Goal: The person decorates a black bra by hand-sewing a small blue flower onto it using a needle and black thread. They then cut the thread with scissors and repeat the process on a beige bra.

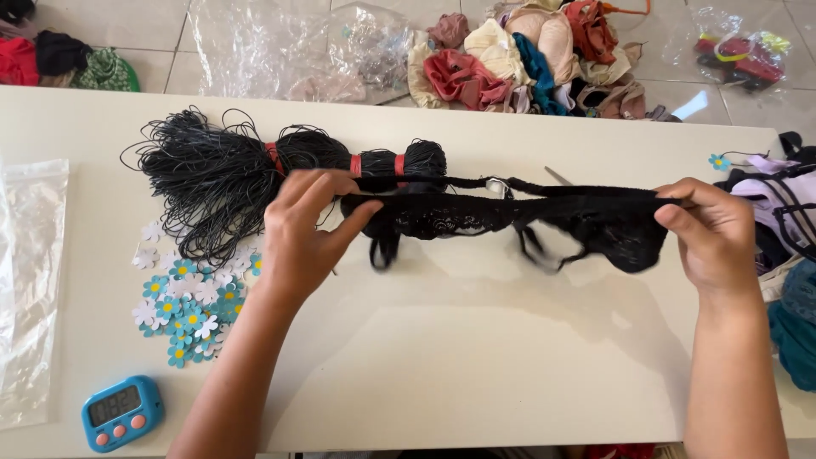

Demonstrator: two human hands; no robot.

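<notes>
Black lace bra point(510, 219) stretched above the white desk point(476, 357), left hand point(302, 234) pinching one end, right hand point(710, 234) the other. Hands well apart. Black cord bundle point(246, 174) lies just beyond, paper flowers point(191, 302) left.

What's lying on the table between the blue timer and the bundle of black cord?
In the head view, a heap of small blue and white paper flowers lies between the blue timer and the black cord bundle, partly tucked under the cord's loose ends.

Black lace bra point(510, 217), stretched horizontally
</notes>
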